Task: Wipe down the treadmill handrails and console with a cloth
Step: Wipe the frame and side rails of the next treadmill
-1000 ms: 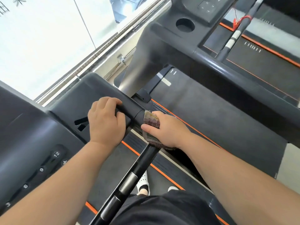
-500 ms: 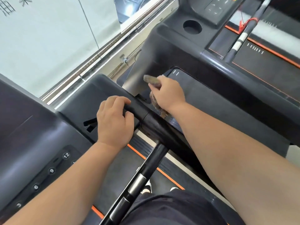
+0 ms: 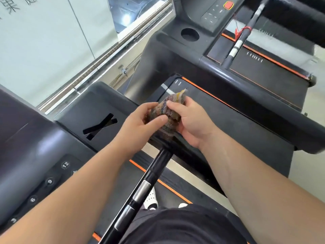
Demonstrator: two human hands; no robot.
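Note:
A crumpled brown and purple cloth (image 3: 167, 111) sits between both hands, just above the thick end of the black handrail (image 3: 140, 189). My right hand (image 3: 191, 120) grips it from the right with the thumb on top. My left hand (image 3: 140, 120) pinches its left side with thumb and fingers. The handrail runs from the bottom centre up to the dark grey console (image 3: 44, 138), which carries numbered buttons (image 3: 50, 181) at the lower left.
A second treadmill's console (image 3: 212, 14) with a red button, cup holder (image 3: 190, 34) and handrail (image 3: 237, 44) stands at the upper right. A window wall (image 3: 52, 41) runs along the left. Treadmill belts with orange edging lie below; a white shoe (image 3: 151, 199) shows.
My left hand let go of the handrail's thick end and came over to the cloth. My right hand lifted the cloth off the rail and now holds it above the rail with the left.

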